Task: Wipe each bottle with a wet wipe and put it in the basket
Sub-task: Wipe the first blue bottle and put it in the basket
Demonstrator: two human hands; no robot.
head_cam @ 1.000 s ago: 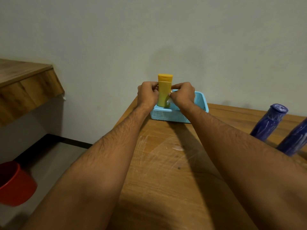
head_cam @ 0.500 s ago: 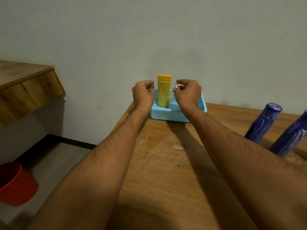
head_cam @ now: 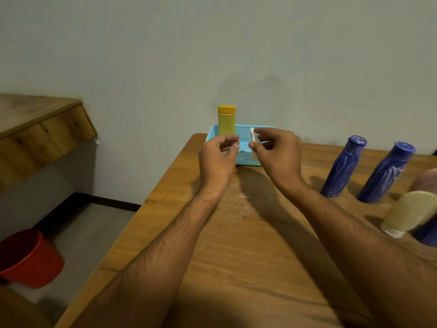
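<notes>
Yellow bottle (head_cam: pixel 226 120) now released, upright in basket (head_cam: pixel 248 159); both hands pulled back
Left hand (head_cam: pixel 218 159) curled, empty; right hand (head_cam: pixel 276 152) pinches wet wipe (head_cam: pixel 252 137); blue bottles (head_cam: pixel 340 168) wait on bench (head_cam: pixel 248 245), next up

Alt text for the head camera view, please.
A yellow bottle stands upright in a blue basket on a wooden table; in front, the right hand pinches a white wipe, the left hand holds nothing.
</notes>
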